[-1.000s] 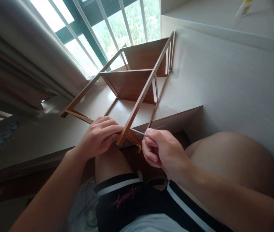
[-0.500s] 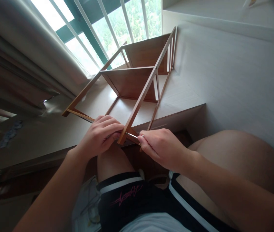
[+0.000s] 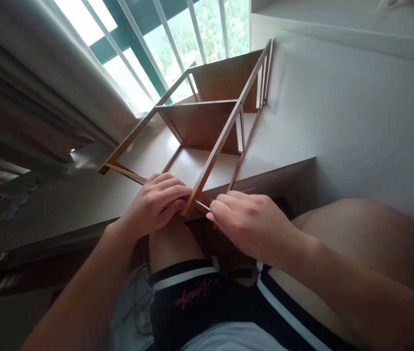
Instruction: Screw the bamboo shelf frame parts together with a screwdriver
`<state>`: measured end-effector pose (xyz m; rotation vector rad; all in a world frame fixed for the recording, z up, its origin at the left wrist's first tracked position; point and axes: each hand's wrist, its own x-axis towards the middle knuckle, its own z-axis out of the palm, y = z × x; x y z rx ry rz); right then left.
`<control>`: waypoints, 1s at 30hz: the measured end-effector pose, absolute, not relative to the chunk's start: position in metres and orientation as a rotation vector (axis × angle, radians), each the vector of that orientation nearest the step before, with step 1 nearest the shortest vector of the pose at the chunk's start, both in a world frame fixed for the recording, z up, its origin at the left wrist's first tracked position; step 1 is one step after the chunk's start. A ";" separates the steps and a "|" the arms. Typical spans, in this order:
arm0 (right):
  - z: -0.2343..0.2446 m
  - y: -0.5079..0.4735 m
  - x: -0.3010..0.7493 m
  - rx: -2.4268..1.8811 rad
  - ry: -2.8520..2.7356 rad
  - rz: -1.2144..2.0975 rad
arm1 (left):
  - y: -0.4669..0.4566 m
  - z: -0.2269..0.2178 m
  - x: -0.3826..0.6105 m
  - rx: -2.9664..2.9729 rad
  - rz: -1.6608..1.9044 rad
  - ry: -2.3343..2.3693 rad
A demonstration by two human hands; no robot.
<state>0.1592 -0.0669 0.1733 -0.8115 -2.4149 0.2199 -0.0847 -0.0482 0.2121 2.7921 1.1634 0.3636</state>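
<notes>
A brown wooden shelf frame (image 3: pixel 216 157) lies tilted on its side, its near end by my knees. My left hand (image 3: pixel 159 199) is closed around the crossbar at that near end, close to the corner with the right-hand rail. From the other side, my right hand (image 3: pixel 249 219) grips a thin metal driver (image 3: pixel 202 205). Its silver shaft points at the outer face of the rail near the rail's end, and the tip meets a hole or fastener there. My fist hides the driver's handle, so its exact kind does not show.
The frame rests on a pale wood-grain ledge (image 3: pixel 283 141) with a recess below its front edge. Behind it is a barred window (image 3: pixel 178 39). Curtains (image 3: pixel 46 73) hang on the left. A clear bag or container (image 3: pixel 134 312) lies low beside my leg.
My right hand has turned a little around the driver, and its fingers sit differently. My left hand keeps its hold. The whole view has shifted slightly.
</notes>
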 end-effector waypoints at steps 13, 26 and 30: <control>0.160 -0.061 0.156 -0.864 -2.265 0.372 | -0.050 0.212 -0.084 2.782 0.371 1.174; 0.152 -0.074 0.130 -0.818 -1.257 1.636 | -0.050 0.212 -0.085 2.773 0.362 1.226; 0.149 -0.080 0.124 -0.634 -0.667 2.288 | -0.049 0.212 -0.085 2.783 0.357 1.205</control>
